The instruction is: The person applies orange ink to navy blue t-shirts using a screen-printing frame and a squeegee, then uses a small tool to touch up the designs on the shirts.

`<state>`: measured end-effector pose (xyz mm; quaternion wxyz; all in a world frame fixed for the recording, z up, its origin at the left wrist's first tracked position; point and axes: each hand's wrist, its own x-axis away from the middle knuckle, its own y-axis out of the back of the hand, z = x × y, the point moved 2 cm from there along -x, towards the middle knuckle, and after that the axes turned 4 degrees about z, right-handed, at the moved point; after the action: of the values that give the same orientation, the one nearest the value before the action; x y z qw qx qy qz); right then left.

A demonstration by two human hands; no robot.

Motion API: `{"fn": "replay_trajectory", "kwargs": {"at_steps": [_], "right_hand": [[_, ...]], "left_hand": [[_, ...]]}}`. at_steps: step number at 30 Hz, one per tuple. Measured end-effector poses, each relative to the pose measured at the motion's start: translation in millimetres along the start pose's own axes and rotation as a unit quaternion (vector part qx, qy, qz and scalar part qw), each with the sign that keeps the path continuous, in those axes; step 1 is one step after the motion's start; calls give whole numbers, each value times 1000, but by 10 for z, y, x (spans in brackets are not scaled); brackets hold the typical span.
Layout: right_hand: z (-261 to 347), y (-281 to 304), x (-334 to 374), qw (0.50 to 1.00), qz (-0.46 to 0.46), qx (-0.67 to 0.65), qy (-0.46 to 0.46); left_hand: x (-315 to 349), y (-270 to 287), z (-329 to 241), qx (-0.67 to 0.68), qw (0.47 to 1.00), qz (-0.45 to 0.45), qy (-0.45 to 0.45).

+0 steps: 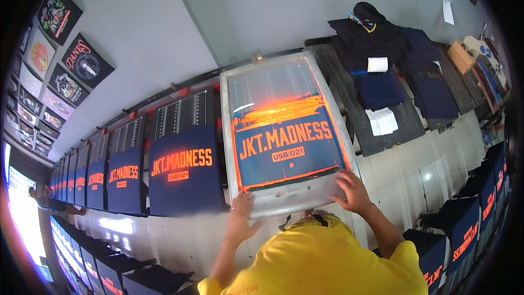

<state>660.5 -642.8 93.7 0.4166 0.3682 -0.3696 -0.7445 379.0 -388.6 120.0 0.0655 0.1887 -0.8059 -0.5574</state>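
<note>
Pale floor (406,164) tiles run beneath a row of boards (169,114) along a grey wall (262,16). The left hand (240,221) and right hand (353,194) touch the near corners of the orange-inked screen (284,199), fingers part-bent; whether they grip, I can't tell. The screen lies in the row, hiding what's beneath. Printed navy shirts (183,188) stretch leftward; dark cloth (363,46) sits farther right.

Both hands (353,192) on near edge of metal-framed screen (284,199); navy shirts (185,194) leftward
</note>
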Motion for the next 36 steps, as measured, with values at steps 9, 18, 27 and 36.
{"fn": "replay_trajectory", "kwargs": {"at_steps": [9,18,27,36], "right_hand": [[-1131,-541,-77,920,-187,-158,-307],[-1229,-666,-89,886,-252,-139,-362],[-1105,-479,-315,859,-157,-210,-440],[-965,-362,-255,881,-161,-222,-386]], "left_hand": [[-138,-591,1184,64,945,-120,299],[-549,-428,1063,274,893,-45,354],[-377,-50,798,464,800,-18,379],[-734,219,368,466,832,-97,287]]}}
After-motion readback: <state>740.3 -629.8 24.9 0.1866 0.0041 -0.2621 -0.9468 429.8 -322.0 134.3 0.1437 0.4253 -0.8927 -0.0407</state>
